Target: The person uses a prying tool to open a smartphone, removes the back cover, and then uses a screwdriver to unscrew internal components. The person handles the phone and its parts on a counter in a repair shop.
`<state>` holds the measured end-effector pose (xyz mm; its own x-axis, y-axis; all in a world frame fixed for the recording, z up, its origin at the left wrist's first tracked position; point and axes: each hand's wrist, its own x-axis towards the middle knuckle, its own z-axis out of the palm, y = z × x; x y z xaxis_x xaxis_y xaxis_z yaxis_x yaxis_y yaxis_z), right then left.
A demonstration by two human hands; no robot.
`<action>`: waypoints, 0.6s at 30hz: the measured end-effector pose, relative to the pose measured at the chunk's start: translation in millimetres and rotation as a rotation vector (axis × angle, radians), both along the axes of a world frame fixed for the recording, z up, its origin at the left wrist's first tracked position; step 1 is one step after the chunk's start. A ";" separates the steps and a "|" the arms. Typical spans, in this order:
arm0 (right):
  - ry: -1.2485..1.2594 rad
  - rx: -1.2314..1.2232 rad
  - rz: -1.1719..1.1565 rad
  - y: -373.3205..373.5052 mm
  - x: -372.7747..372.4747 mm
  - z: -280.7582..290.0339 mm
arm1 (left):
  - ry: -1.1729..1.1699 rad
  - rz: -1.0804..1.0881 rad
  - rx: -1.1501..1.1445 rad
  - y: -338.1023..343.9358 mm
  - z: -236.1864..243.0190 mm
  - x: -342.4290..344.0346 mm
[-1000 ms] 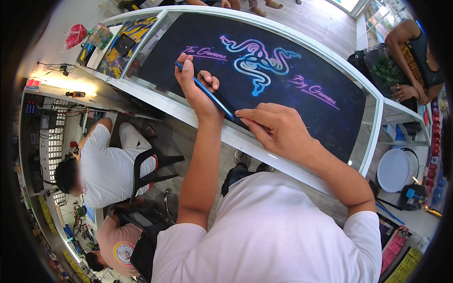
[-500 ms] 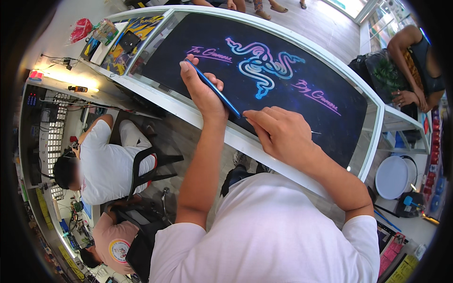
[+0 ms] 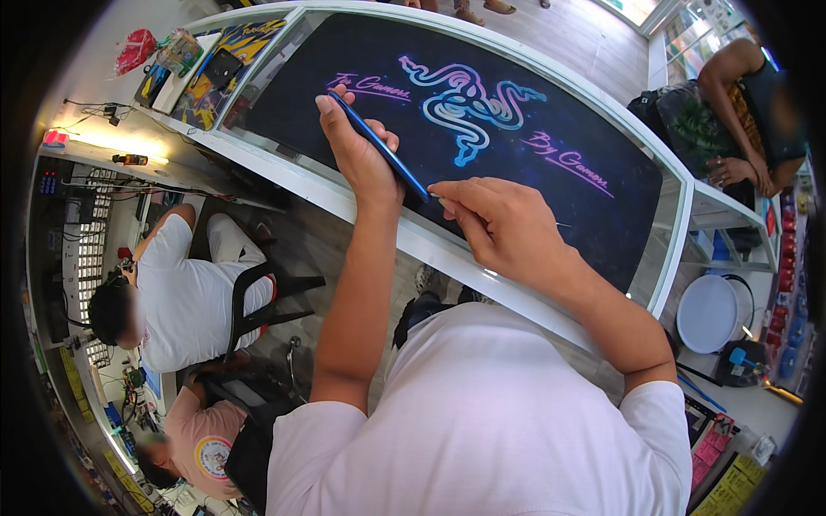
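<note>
My left hand (image 3: 360, 163) is wrapped round a slim blue smartphone (image 3: 385, 153), held edge-on and slanting down to the right above the counter. At its lower end, my right hand (image 3: 512, 222) pinches with thumb and index finger. A tiny pale piece (image 3: 435, 196) shows at those fingertips, too small to name; whether it is still joined to the phone I cannot tell. Beneath both hands spreads a dark mat (image 3: 602, 228) with a glowing snake emblem. A thin light sliver (image 3: 564, 225) shows over the mat beside my right hand.
A white-framed glass counter (image 3: 465, 268) runs in front of me. On its left end lie a black device (image 3: 225, 67) and small packets. Two people sit at a workbench on the left, one on a black chair (image 3: 249, 301). Another person leans at the far right, near a white round lid (image 3: 707, 314).
The view has shifted slightly. My right fingertips remain at the phone's lower end, and a tiny pale piece now shows there. The left hand keeps its grip.
</note>
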<state>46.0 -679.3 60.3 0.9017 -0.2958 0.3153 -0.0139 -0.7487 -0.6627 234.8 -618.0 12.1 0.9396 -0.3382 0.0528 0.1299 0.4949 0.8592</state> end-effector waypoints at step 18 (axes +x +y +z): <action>0.065 -0.112 -0.077 8.9 -3.0 4.4 | 0.055 0.075 -0.006 -4.1 7.0 -5.2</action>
